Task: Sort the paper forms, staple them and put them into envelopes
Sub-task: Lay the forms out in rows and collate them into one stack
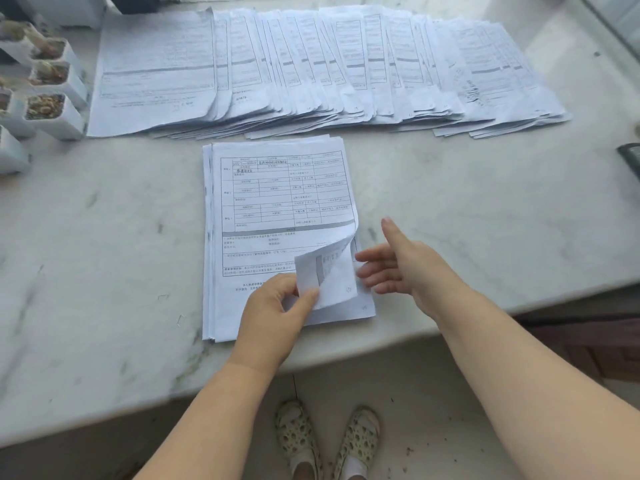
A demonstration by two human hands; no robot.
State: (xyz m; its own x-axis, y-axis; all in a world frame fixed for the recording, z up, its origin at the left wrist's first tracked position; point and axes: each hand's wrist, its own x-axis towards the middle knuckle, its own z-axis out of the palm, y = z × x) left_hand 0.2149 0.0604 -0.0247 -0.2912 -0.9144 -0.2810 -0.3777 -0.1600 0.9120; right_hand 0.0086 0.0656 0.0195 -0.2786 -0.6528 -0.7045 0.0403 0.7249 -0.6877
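A stack of printed paper forms (277, 209) lies on the marble counter in front of me. The lower right corner of its top sheet (329, 271) is curled up and folded back. My left hand (277, 306) pinches that lifted corner between thumb and fingers. My right hand (394, 261) hovers just right of the corner with straight fingers pointing left at it, holding nothing. A long row of overlapping forms (311, 71) is fanned out across the back of the counter.
White square pots with small plants (45, 98) stand at the far left. A dark object (630, 157) pokes in at the right edge. Loose staples (162, 297) lie on the marble counter (104, 237) left of the stack. The counter's front edge curves near my arms.
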